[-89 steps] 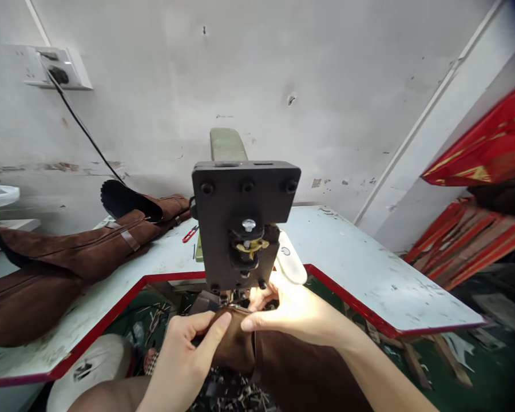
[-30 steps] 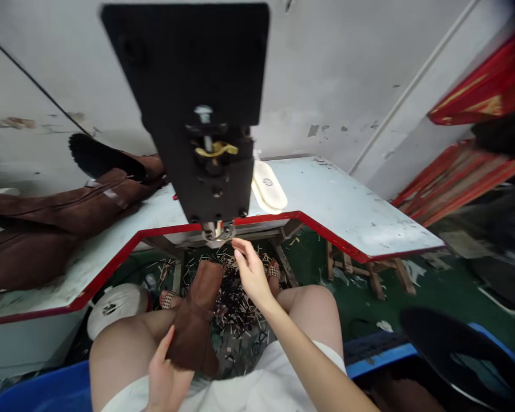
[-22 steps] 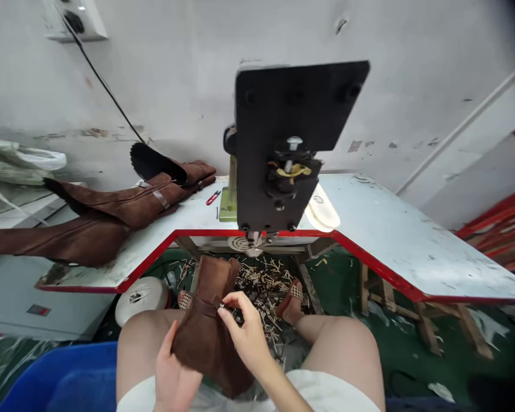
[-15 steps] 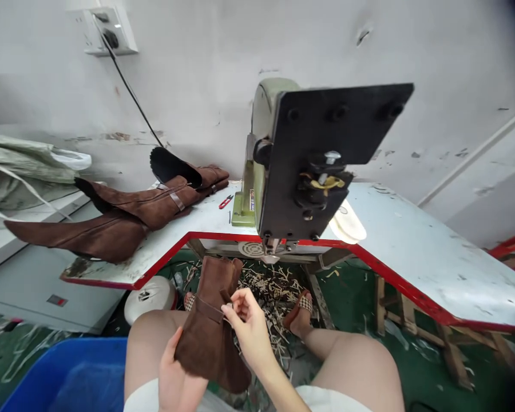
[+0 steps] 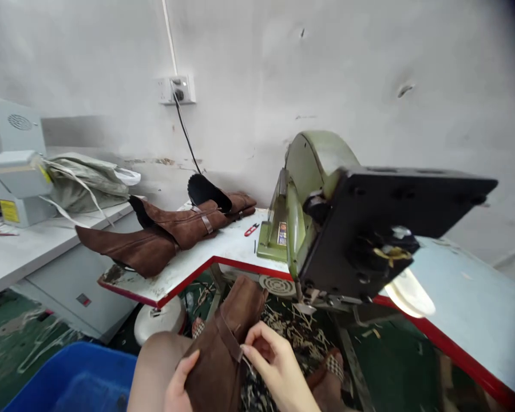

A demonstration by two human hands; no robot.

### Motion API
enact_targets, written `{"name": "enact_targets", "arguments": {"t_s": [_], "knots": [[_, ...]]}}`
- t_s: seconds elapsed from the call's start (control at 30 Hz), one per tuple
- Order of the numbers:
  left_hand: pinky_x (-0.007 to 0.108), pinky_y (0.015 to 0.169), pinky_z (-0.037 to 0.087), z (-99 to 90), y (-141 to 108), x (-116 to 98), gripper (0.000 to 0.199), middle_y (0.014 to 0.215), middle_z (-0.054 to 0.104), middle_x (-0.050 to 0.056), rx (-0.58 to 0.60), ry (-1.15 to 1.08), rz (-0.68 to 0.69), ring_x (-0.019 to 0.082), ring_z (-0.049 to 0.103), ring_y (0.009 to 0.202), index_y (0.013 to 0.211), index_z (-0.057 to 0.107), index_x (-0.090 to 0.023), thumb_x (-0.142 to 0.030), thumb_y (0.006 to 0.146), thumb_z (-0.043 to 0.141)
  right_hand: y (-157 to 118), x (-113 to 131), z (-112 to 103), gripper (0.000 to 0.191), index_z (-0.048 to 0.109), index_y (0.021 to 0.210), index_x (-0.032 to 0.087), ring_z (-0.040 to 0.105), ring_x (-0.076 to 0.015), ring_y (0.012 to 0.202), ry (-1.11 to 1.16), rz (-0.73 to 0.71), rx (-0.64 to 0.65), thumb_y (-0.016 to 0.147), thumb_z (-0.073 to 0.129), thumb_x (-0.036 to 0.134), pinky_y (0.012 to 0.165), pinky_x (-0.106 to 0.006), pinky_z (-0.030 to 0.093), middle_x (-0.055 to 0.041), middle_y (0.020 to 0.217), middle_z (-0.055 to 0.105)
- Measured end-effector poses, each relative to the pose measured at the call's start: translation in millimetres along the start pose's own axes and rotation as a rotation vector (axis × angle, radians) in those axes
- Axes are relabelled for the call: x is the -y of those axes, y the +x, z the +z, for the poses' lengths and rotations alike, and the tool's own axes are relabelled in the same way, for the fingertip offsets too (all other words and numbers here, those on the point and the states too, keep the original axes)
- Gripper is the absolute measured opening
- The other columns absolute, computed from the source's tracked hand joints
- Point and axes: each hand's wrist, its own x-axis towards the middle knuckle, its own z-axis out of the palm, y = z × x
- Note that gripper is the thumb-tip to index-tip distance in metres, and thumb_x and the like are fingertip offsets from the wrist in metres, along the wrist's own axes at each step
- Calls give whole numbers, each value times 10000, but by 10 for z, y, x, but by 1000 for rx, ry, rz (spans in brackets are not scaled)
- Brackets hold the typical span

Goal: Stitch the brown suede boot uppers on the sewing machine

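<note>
The left hand (image 5: 180, 384) holds a boot (image 5: 211, 357); right of its fingers the right hand (image 5: 280, 366) pinches a strap (image 5: 226, 333), seemingly adjusting, needing steadiness.

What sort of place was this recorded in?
Probably a shoemaking workshop: brown boots lie on a table beside a green machine, and scraps litter the floor.

A soft, dark-brown suede boot piece (image 5: 210, 372), held tilted in mid-air, low in the middle of the view.
Its narrower end points up and away to the right, while its broader body runs down past the bottom edge of the view; a flat, narrow brown strap (image 5: 228, 337) crosses it slantwise, its lower end pinched at the piece's right side, where a small shiny bit is too blurred to make out.
</note>
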Motion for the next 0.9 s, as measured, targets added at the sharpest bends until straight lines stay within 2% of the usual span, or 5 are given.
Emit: {"name": "enact_targets", "arguments": {"t_s": [0.17, 0.5, 0.57, 0.7, 0.9], "knots": [[374, 1235, 304, 413, 153, 73, 421, 1363, 635, 120, 77, -101, 53, 294, 604, 1298, 1324, 660, -87, -222, 1051, 370, -93, 356, -116, 260, 715, 884, 189, 601, -201, 904, 66, 1, 225, 950, 632, 426, 824, -294, 449, -49, 939, 660], [381, 1198, 377, 403, 106, 99, 319, 1295, 680, 104, -168, -56, -68, 296, 673, 1208, 1249, 703, -162, -207, 1000, 509, -178, 489, -217, 157, 618, 841, 201, 638, -185, 815, 136, 88, 222, 914, 703, 311, 824, -305, 481, -7, 817, 690], [367, 1206, 361, 389, 123, 85, 364, 1352, 642, 98, -46, -102, -60, 284, 643, 1254, 1319, 648, -142, -218, 1027, 443, -187, 460, -248, 134, 673, 983, 213, 657, -213, 980, 137, 28, 178, 927, 695, 333, 938, -338, 482, -42, 987, 719], [382, 1228, 317, 329, 170, 34, 465, 1465, 542, 98, 199, -159, 62, 268, 541, 1369, 1427, 548, -116, -252, 1071, 282, -198, 287, -274, 491, 503, 1414, 308, 534, -248, 1337, 215, -75, 0, 948, 652, 352, 1166, -440, 384, -82, 1415, 581], [429, 1266, 224, 252, 197, -31, 498, 1511, 491, 100, 175, -198, 92, 289, 433, 1451, 1439, 541, -94, -324, 1054, 323, -158, 222, -150, 220, 694, 1127, 261, 644, -246, 1098, -137, -78, -161, 907, 691, 268, 1014, -400, 487, -63, 1130, 702]]}}
